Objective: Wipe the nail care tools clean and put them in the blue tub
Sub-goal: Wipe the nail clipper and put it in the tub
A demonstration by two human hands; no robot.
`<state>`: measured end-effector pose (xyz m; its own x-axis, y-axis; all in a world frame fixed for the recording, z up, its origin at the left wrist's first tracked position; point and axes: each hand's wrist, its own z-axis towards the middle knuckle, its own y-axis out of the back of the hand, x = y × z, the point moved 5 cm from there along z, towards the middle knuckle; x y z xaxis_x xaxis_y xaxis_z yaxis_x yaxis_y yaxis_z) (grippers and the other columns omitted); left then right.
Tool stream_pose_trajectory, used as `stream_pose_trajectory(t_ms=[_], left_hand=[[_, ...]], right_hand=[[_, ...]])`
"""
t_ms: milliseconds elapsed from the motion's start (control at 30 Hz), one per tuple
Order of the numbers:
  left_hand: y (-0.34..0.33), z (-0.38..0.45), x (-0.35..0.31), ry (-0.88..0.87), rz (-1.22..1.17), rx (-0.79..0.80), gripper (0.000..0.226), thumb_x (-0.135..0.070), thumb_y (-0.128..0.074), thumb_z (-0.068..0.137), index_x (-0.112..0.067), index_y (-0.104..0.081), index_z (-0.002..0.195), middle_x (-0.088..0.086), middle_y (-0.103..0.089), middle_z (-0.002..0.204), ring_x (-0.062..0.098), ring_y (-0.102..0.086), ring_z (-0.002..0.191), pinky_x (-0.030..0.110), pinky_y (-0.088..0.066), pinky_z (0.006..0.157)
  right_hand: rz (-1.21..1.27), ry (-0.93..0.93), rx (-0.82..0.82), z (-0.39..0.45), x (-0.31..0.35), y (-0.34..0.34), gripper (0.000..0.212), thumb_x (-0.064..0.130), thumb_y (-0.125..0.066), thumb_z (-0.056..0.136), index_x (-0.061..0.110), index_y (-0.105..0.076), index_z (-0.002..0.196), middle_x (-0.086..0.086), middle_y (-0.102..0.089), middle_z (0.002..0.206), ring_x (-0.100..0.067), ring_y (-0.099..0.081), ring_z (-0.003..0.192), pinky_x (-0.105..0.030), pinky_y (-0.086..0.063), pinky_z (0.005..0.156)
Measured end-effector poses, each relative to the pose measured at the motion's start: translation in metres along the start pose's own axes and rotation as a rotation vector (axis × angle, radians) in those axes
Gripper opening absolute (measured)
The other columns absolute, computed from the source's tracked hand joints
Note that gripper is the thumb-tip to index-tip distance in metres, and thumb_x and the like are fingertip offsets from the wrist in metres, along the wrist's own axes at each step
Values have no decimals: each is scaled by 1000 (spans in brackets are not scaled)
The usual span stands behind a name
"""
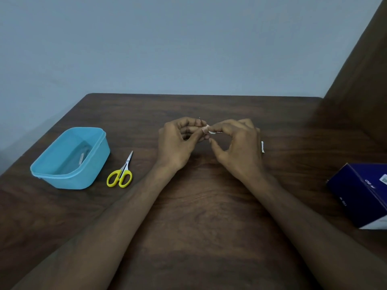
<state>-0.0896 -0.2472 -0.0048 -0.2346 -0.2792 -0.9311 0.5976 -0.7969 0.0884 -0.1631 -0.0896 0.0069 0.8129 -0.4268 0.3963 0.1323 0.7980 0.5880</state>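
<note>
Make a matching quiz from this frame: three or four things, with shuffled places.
Things:
1. light blue plastic tub
2. yellow-handled small scissors
3. dark blue cardboard box
4. thin metal tool

Places:
A. right table edge
B. held in the left hand
C. left side of the table
D. flat on the table just right of the tub

Pairs: 1-C, 2-D, 3-A, 4-B

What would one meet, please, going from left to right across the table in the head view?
blue tub → yellow-handled scissors → left hand → right hand, both hands working on a small tool between them → small white packet → dark blue box.
</note>
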Motion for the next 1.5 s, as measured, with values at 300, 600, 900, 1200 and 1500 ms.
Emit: stream_pose_trajectory(t_ms=[300,600,900,1200,1500], left_hand=[[0,0,-1,7,-28,-6,10,-6,-82,93,-4,-78,103,7,-83,85,19,-83,86,26,-66,81],[-1,-1,-1,21,-39,-1,13,-3,-82,93,1,-77,104,9,-83,85,19,-82,84,24,-65,79],[1,0,-1,43,-83,-28,12,-1,-81,93,1,-77,104,13,-83,90,22,-83,85,24,-65,79],[1,-1,-3,49,-75,-26,14,-4,-81,93,1,-78,105,13,-83,88,22,-83,87,25,-65,81],[-2,-2,-3,65,-84,25,13,-5,-82,93,0,-77,103,12,-83,86,21,-83,84,25,-65,80]], right_hand=[[11,24,2,-2,4,3,26,35,-76,78,34,-79,104,18,-76,107,-21,-62,100,-40,-46,84],[-91,-29,-17,-3,1,7,28,31,-80,78,36,-78,106,18,-77,102,-21,-62,99,-39,-40,85],[-158,-102,-3,-1,-2,19,57,37,-81,80,38,-62,134,26,-77,102,-18,-61,105,-45,-38,94],[-131,-38,6,0,5,19,69,35,-80,80,37,-54,144,28,-77,104,-15,-60,105,-43,-37,96],[-119,38,16,0,9,13,65,38,-83,81,37,-58,142,30,-76,106,-10,-57,100,-39,-38,95]])
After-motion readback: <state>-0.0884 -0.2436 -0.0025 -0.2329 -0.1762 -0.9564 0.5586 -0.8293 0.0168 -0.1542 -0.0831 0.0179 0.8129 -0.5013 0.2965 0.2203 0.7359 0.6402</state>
